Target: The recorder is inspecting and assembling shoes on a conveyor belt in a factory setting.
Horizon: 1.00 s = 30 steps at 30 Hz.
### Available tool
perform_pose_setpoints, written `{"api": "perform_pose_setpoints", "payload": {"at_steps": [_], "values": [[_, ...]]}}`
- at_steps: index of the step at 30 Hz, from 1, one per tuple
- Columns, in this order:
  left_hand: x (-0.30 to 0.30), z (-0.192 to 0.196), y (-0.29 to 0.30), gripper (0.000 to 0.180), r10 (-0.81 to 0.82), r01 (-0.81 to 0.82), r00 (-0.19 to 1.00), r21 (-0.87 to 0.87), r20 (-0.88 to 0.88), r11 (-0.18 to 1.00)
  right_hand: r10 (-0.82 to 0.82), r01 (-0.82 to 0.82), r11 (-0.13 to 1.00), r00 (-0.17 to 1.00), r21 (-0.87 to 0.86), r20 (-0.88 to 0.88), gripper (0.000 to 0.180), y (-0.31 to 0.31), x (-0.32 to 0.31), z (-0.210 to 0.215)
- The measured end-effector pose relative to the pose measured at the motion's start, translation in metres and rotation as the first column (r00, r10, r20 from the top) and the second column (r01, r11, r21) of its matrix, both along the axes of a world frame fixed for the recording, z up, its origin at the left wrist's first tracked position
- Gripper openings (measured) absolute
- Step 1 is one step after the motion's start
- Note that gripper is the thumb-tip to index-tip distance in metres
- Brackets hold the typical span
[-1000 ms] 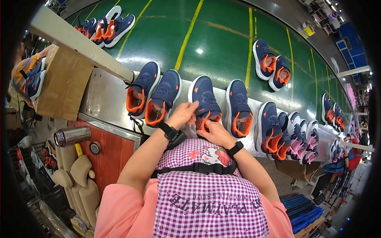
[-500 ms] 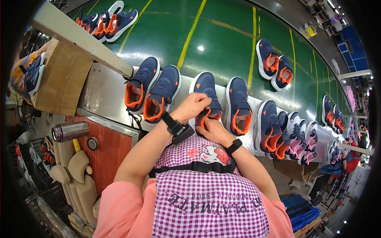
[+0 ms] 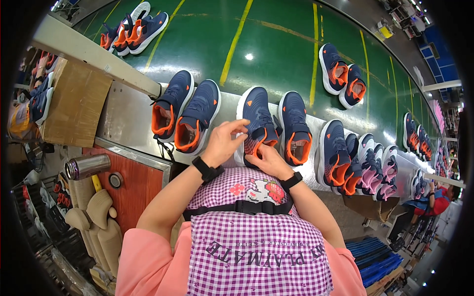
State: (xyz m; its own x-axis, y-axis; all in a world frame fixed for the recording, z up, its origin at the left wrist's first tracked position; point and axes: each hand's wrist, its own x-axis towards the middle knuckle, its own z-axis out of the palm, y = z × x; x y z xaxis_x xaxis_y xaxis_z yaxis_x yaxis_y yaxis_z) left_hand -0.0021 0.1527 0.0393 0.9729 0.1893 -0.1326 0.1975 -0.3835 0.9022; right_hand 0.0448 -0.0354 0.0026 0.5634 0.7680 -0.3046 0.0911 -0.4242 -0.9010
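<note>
A navy sneaker [image 3: 256, 111] with orange lining and a white sole stands in front of me on the metal ledge, toe pointing away. Its strap [image 3: 277, 126] sticks out loose on the right side. My right hand [image 3: 269, 162] grips the sneaker at its heel opening, some fingertips hidden inside the collar. Just left of the same sneaker is my left hand [image 3: 226, 142], fingers bent but apart, with nothing visible between them. A matching sneaker [image 3: 295, 123] with its strap laid across stands close on the right.
Another navy pair [image 3: 197, 111] is at left on the metal ledge [image 3: 129, 111]. More sneakers [image 3: 333, 153] line the right. Beyond runs a green belt [image 3: 276, 54] carrying further pairs. A white post [image 3: 94, 52], cardboard box [image 3: 74, 106] and steel flask [image 3: 88, 166] are at left.
My left hand has drawn back leftward from over the sneaker's strap. The strap now shows loose at the right side. My right hand stays at the heel opening.
</note>
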Motion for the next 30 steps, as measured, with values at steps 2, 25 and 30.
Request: {"api": "perform_pose_setpoints", "payload": {"at_steps": [2,25,30], "values": [[-0.005,-0.002,-0.005,0.039,0.02,-0.019,0.999,-0.011,0.049,1.0,-0.007,0.007,1.0,1.0,0.005,-0.006,0.033,0.001,0.001,-0.004],[0.023,-0.009,-0.015,0.025,-0.209,0.172,0.972,0.278,0.11,0.945,0.013,-0.014,0.998,1.0,-0.058,-0.018,0.034,0.007,0.003,0.012],[0.016,-0.012,-0.008,0.024,-0.121,0.088,0.987,0.272,0.107,0.958,-0.022,0.02,0.999,0.998,0.031,0.061,0.034,0.005,0.001,0.006]]}}
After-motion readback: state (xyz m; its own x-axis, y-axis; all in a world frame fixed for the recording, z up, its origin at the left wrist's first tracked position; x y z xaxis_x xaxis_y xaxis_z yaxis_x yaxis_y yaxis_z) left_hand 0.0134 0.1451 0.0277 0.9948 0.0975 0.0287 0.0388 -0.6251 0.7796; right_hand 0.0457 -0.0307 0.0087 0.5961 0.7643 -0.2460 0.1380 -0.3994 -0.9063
